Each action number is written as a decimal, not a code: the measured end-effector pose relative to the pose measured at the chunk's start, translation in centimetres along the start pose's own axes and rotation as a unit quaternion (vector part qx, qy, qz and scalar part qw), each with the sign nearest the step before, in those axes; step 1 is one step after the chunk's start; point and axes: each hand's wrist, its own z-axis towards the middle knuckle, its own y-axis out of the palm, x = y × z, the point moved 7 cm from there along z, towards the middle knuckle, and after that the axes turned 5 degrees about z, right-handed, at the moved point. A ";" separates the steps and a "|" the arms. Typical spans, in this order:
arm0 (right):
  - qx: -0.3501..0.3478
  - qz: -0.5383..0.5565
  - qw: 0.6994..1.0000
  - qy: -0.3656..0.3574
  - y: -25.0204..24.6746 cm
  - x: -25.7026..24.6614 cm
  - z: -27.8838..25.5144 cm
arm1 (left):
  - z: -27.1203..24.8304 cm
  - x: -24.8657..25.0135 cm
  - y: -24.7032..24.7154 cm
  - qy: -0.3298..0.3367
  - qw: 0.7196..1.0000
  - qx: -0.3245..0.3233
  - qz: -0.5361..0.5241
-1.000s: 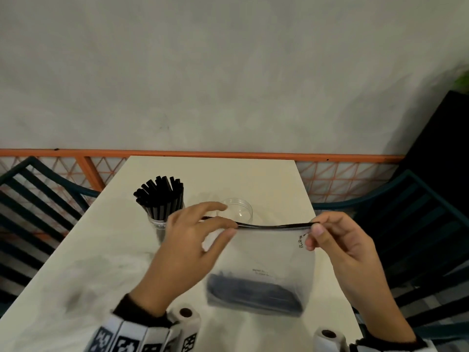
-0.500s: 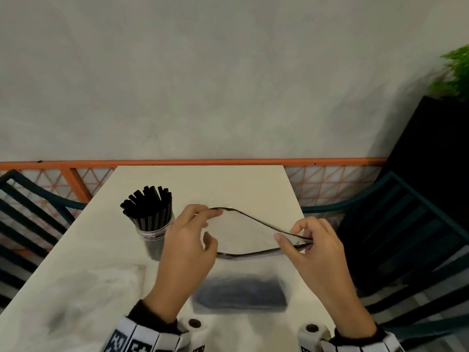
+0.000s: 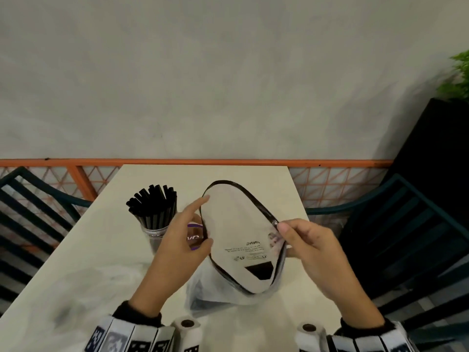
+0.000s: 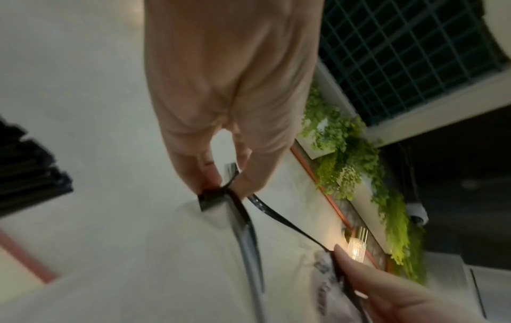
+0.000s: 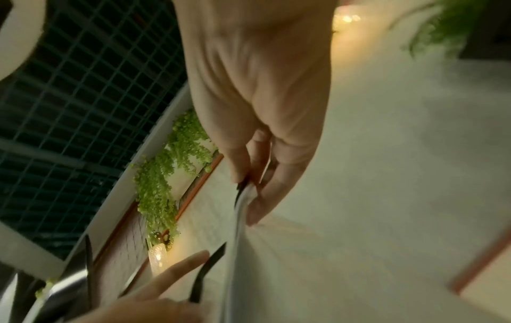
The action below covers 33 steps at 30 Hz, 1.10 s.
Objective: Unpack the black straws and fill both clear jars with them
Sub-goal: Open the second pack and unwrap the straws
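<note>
A clear zip bag (image 3: 241,224) with a black rim is held above the white table (image 3: 253,174), its mouth spread wide and turned toward me. My left hand (image 3: 200,224) pinches the rim's left side, shown close in the left wrist view (image 4: 221,183). My right hand (image 3: 283,237) pinches the right side (image 5: 249,185). Black straws (image 3: 261,271) lie dark at the bag's bottom. A clear jar (image 3: 154,233), left of the bag, stands packed with upright black straws (image 3: 152,199). The other jar is hidden.
Crumpled clear plastic (image 3: 101,283) lies on the table's near left. Dark green chairs stand at the left (image 3: 30,204) and right (image 3: 406,224). An orange railing (image 3: 228,162) runs behind the table, with a black planter (image 3: 436,148) at the far right.
The bag's zip rim went from shut and straight to a wide oval. My hands drew closer together and tilted the mouth up toward me, covering the second jar.
</note>
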 end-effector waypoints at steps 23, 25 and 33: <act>-0.017 0.239 0.955 0.175 -0.4 3.0 1.5 | -0.5 -6.1 1.2 -0.258 0.780 -0.054 -0.568; -0.038 0.440 0.857 0.266 0.4 3.8 1.2 | -0.5 -6.4 1.0 -0.261 0.725 -0.042 -0.636; -0.034 0.423 0.876 0.229 0.1 4.0 0.6 | -1.0 -4.6 -0.3 -0.186 0.834 -0.050 -0.517</act>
